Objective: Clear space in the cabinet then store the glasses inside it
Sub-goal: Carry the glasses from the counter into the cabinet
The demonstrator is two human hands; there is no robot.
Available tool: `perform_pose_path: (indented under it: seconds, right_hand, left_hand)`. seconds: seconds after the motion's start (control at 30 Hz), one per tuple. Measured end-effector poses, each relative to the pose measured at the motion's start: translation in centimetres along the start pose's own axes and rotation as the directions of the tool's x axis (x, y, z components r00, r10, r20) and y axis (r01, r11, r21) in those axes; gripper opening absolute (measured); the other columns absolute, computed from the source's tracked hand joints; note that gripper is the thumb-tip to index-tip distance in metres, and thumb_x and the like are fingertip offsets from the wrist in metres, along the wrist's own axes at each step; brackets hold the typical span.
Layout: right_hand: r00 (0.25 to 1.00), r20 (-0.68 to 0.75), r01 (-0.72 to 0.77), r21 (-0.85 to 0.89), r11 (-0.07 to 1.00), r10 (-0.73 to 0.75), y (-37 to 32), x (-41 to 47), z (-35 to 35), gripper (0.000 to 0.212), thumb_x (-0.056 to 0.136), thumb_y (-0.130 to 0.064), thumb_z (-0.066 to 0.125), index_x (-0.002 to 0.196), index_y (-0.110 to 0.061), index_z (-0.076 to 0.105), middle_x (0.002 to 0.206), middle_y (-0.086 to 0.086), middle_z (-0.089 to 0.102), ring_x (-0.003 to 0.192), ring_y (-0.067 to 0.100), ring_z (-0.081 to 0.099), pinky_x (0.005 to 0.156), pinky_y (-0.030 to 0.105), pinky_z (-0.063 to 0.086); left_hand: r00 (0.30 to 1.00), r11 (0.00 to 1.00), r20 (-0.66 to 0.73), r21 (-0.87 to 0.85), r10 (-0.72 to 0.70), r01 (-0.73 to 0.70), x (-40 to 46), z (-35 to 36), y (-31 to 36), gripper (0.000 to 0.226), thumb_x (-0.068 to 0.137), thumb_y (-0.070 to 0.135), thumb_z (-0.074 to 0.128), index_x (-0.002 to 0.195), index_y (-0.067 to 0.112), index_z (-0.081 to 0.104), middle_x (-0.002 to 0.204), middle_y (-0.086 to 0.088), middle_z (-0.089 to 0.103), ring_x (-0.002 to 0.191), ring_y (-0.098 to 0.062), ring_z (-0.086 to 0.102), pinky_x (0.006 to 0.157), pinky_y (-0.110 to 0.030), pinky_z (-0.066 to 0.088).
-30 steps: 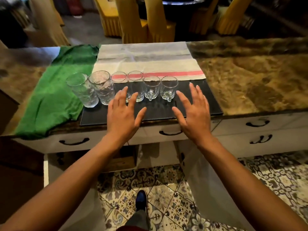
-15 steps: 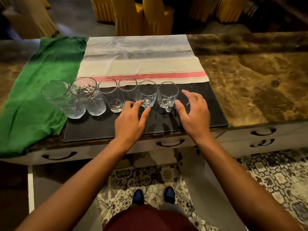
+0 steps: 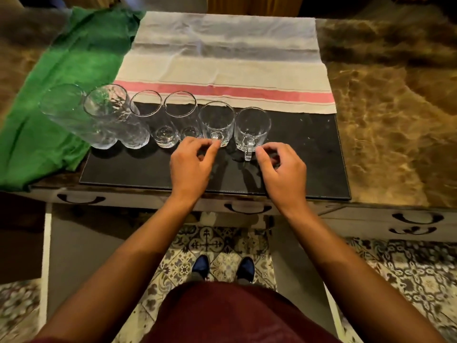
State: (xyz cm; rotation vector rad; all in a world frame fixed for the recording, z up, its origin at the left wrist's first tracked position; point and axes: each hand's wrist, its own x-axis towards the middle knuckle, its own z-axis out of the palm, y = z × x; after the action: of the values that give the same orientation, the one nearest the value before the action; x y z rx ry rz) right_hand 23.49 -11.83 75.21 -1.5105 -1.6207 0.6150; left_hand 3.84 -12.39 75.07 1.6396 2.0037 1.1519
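Both hands have drawn in from spread to curled, closing on the two mugs at the right end of the row of six glasses on the black mat on the worktop. Left hand pinches at the left mug, hiding its handle. Right hand curls just beside the right mug; whether it touches the handle is unclear.

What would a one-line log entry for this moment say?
stage: reaching for mugs | left hand: at left mug handle | right hand: beside right mug handle | six glasses upright | mat
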Motion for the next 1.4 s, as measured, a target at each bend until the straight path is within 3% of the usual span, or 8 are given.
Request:
perform_pose_path:
  seconds: [0.1, 0.23, 0.43, 0.53, 0.63, 0.83, 1.2, 1.4]
  right_hand:
    - [0.999, -0.004, -0.037, 0.067, 0.997, 0.038, 0.0, 0.2, 0.4, 0.017, 0.098, -0.035, 0.063, 0.097, -0.022, 0.074, 0.092, -0.008, 0.069, 0.084, 0.001, 0.063, 0.071, 0.016, 0.049]
    - [0.997, -0.012, -0.074, 0.132, 0.988, 0.076, -0.6, 0.5, 0.6, 0.02, 0.099, -0.034, 0.062, 0.086, -0.024, 0.075, 0.081, -0.012, 0.069, 0.08, 0.003, 0.065, 0.069, 0.017, 0.047]
    - [0.971, 0.089, -0.239, 0.244, 0.94, 0.223, -1.3, 0.3, 1.2, 0.031, 0.097, -0.045, 0.061, 0.09, -0.021, 0.08, 0.061, -0.002, 0.068, 0.055, 0.003, 0.06, 0.059, 0.026, 0.047]
    - [0.944, 0.16, -0.326, 0.296, 0.898, 0.289, -1.7, 0.2, 1.5, 0.031, 0.097, -0.047, 0.059, 0.092, -0.024, 0.079, 0.059, 0.004, 0.07, 0.046, 0.011, 0.057, 0.052, 0.029, 0.047]
    - [0.912, 0.216, -0.407, 0.36, 0.839, 0.35, -2.0, 0.3, 1.7, 0.032, 0.098, -0.047, 0.057, 0.093, -0.024, 0.078, 0.057, 0.011, 0.068, 0.04, 0.018, 0.051, 0.044, 0.028, 0.042]
    - [0.858, 0.317, -0.514, 0.525, 0.678, 0.405, -2.2, 0.6, 2.0, 0.028, 0.099, -0.033, 0.062, 0.101, -0.009, 0.076, 0.096, 0.007, 0.077, 0.068, 0.023, 0.072, 0.05, 0.028, 0.054]
    - [0.827, 0.368, -0.562, 0.552, 0.615, 0.425, -2.1, 0.8, 1.9, 0.027, 0.099, -0.031, 0.063, 0.099, -0.008, 0.075, 0.094, 0.014, 0.076, 0.076, 0.023, 0.073, 0.072, 0.032, 0.062]
    - [0.835, 0.386, -0.547, 0.519, 0.656, 0.391, -1.4, 0.8, 0.8, 0.026, 0.098, -0.031, 0.064, 0.095, -0.008, 0.076, 0.09, 0.011, 0.077, 0.081, 0.026, 0.075, 0.078, 0.036, 0.062]
  left_hand:
    - [0.998, 0.992, 0.012, -0.108, -0.061, 0.062, 0.1, -0.2, 0.2, 0.015, 0.093, 0.034, 0.071, 0.096, 0.021, 0.077, 0.09, 0.009, 0.066, 0.081, 0.005, 0.06, 0.077, -0.005, 0.044]
    - [0.986, 0.953, 0.077, -0.252, -0.15, 0.165, 0.0, 0.2, 0.1, 0.006, 0.093, 0.036, 0.07, 0.094, 0.03, 0.073, 0.093, 0.007, 0.071, 0.083, -0.009, 0.068, 0.079, -0.025, 0.056]
    - [0.948, 0.862, 0.215, -0.405, -0.236, 0.306, -0.1, 0.4, 0.1, 0.023, 0.098, 0.034, 0.063, 0.098, 0.015, 0.077, 0.084, -0.012, 0.072, 0.066, -0.012, 0.065, 0.066, -0.033, 0.054]
    - [0.921, 0.799, 0.295, -0.472, -0.254, 0.372, 0.2, 0.3, 0.4, 0.025, 0.101, 0.031, 0.058, 0.099, 0.016, 0.077, 0.088, -0.017, 0.074, 0.067, -0.017, 0.064, 0.065, -0.033, 0.052]
    - [0.901, 0.756, 0.341, -0.506, -0.267, 0.415, 0.4, 0.1, 0.7, 0.025, 0.103, 0.026, 0.055, 0.099, 0.015, 0.076, 0.094, -0.01, 0.076, 0.067, -0.013, 0.064, 0.064, -0.028, 0.052]
    - [0.878, 0.706, 0.374, -0.532, -0.299, 0.467, 0.5, 0.1, 1.0, 0.028, 0.103, 0.032, 0.054, 0.096, 0.014, 0.075, 0.095, -0.009, 0.076, 0.067, -0.012, 0.064, 0.063, -0.023, 0.052]
    - [0.908, 0.744, 0.292, -0.524, -0.3, 0.414, -0.3, 0.7, 1.4, 0.03, 0.104, 0.029, 0.05, 0.084, 0.014, 0.067, 0.088, -0.007, 0.073, 0.064, -0.013, 0.063, 0.063, -0.027, 0.051]
    - [0.922, 0.749, 0.253, -0.538, -0.294, 0.386, -1.8, 0.3, 2.0, 0.03, 0.105, 0.028, 0.05, 0.088, 0.01, 0.068, 0.087, -0.005, 0.073, 0.067, -0.014, 0.064, 0.068, -0.03, 0.052]
